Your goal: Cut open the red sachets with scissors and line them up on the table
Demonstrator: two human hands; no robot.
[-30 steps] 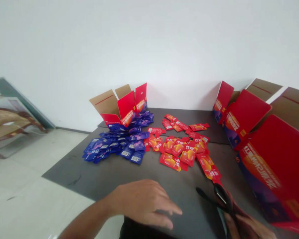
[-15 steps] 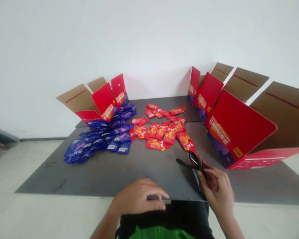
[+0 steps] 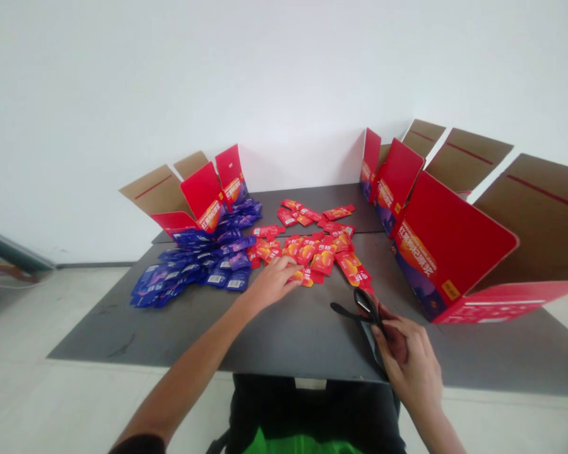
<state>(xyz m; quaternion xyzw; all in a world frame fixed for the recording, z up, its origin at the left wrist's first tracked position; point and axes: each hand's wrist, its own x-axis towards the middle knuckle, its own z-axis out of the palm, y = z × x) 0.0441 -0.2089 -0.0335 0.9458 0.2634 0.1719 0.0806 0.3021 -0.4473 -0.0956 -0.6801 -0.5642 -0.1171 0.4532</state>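
Note:
My left hand point(image 3: 273, 282) reaches over the near edge of a spread of red sachets point(image 3: 322, 260) with orange fruit pictures. Its fingers are slightly bent and apart, covering part of one sachet; a firm grip on it is not visible. Close to the table's front edge on the right, my right hand point(image 3: 409, 359) is closed around a black item point(image 3: 366, 306) with a glossy rounded end and a strap-like flap. My fingers hide part of that item, so its kind is unclear. Left of the red sachets lies a heap of dark blue sachets point(image 3: 189, 268).
Open red cartons point(image 3: 454, 246) with raised brown flaps line the right side of the grey table point(image 3: 284, 334). More open red cartons point(image 3: 203, 195) stand at the back left, behind the blue heap. A white wall point(image 3: 293, 82) rises behind the table.
My left hand has moved forward from the table's front edge to the red sachets. My right hand stays nearly in place, holding the same black item.

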